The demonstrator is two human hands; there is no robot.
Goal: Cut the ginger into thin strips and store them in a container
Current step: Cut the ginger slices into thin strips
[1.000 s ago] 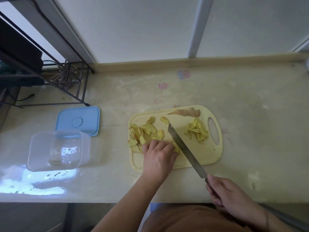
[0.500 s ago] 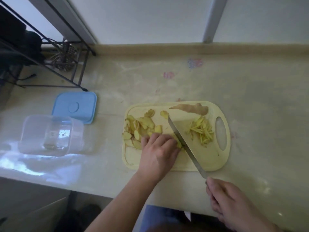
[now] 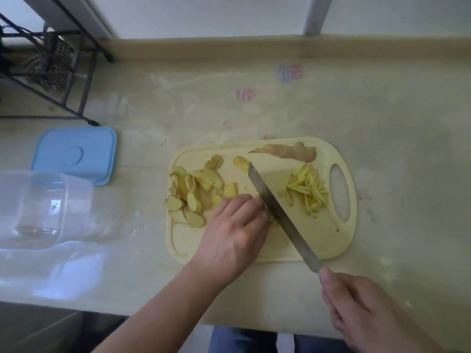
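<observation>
At far left on the pale surface [image 3: 382,128] sits a clear container [image 3: 43,207], open-topped, with a blue lid [image 3: 76,155] lying flat just behind it and a black wire rack [image 3: 48,67] in the back corner. Right of these lies a yellow board [image 3: 318,240] with an oval handle hole at its right end. Ginger slices [image 3: 193,192] are heaped on the board's left half, some overlapping, one slice apart near the knife tip. The left hand [image 3: 234,233] comes in from the lower edge and rests palm-down on the board — its fingers [image 3: 244,202] are curled, knuckles up, pressing on ginger beneath them that is mostly hidden, with the knuckles right against the flat of the blade. The knife [image 3: 277,212] runs diagonally from the board's upper middle down past its near edge, its edge down on the board beside those fingers. Beyond the blade lies a small pile of ginger strips [image 3: 308,192], and behind that, at the board's far edge, a brown piece of peel [image 3: 290,152]. At lower right the right hand [image 3: 367,317] grips the knife handle, fingers wrapped fully round it — the handle itself is hidden inside the grip.
</observation>
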